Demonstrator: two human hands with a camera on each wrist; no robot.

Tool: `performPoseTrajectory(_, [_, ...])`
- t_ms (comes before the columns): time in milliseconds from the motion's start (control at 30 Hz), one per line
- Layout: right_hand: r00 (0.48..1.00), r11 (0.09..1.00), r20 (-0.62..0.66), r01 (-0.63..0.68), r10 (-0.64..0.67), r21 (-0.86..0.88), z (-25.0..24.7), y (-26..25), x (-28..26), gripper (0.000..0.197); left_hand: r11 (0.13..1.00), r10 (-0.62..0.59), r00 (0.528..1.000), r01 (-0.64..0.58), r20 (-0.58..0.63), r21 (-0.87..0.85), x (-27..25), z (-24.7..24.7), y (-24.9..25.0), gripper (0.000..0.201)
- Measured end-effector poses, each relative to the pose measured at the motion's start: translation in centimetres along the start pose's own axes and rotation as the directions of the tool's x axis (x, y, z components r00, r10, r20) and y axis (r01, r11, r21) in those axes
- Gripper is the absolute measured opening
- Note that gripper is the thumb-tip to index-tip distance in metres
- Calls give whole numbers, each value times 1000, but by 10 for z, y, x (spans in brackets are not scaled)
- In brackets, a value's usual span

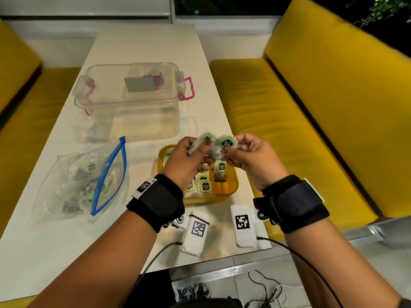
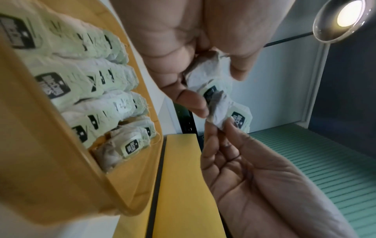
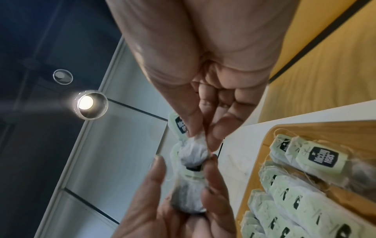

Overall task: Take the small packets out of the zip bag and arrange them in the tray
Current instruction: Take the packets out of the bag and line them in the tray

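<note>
- Head view: both hands are raised above the yellow tray [image 1: 231, 187], which sits on the white table [image 1: 142, 50] near its right edge.
- The left hand [image 1: 189, 161] has its fingers curled round a small bunch of packets [image 1: 205, 141], tea bags with pale green tags.
- The right hand [image 1: 253, 161] pinches one packet [image 1: 228, 142] between thumb and fingertips, just beside the left hand's bunch; a further packet [image 1: 220, 171] hangs below the two hands over the tray.
- Rows of packets [image 2: 97, 77] stand packed upright along the tray's left part, and one bag [image 3: 317, 158] lies in a compartment on the right.
- The zip bag [image 1: 84, 181], clear with a blue zip strip, lies open on the table to the left of the tray, apart from it, with more packets inside.
- Beyond the bag and tray stands a clear plastic box [image 1: 133, 94] with pink latches, well apart from the hands; a grey item lies inside it.
- Yellow bench seats [image 1: 311, 112] flank the table on both sides.
- Both wrists wear black straps with white marker blocks [image 1: 198, 232] and cables hanging below them, between the viewer and the tray's near edge.
- The left hand hides part of the tray's left side from the head view.
</note>
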State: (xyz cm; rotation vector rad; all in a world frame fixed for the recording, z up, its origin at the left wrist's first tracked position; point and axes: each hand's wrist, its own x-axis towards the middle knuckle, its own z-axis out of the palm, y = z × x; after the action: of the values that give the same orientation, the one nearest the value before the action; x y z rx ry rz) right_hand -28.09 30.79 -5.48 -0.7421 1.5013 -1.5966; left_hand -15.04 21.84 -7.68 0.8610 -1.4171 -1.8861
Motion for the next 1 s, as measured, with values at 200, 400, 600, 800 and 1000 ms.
performPoseTrajectory(200, [999, 988, -39, 13, -19, -152, -1, -1, 1, 15, 952, 132, 991, -131, 14, 277, 2, -7, -8, 26])
performPoseTrajectory(400, [994, 920, 1, 100, -108, -379, -9, -4, 7, 10, 922, 126, 991, -130, 35, 365, 2, -17, -9, 26])
performPoseTrajectory(600, [986, 779, 53, 157, -158, -607, -9, -5, 17, 3, 977, 10, 1000, -8, -10, 214, 3, -22, -12, 16])
performPoseTrajectory(800, [978, 370, 198, 159, 69, -915, -8, -20, 33, 2, 995, -61, 987, 71, -148, 64, 2, -36, -10, 12])
performPoseTrajectory(1000, [932, -1, 189, 199, 309, -980, 13, -11, 44, 6, 995, -96, 979, 94, -178, -22, -3, -47, -11, 12])
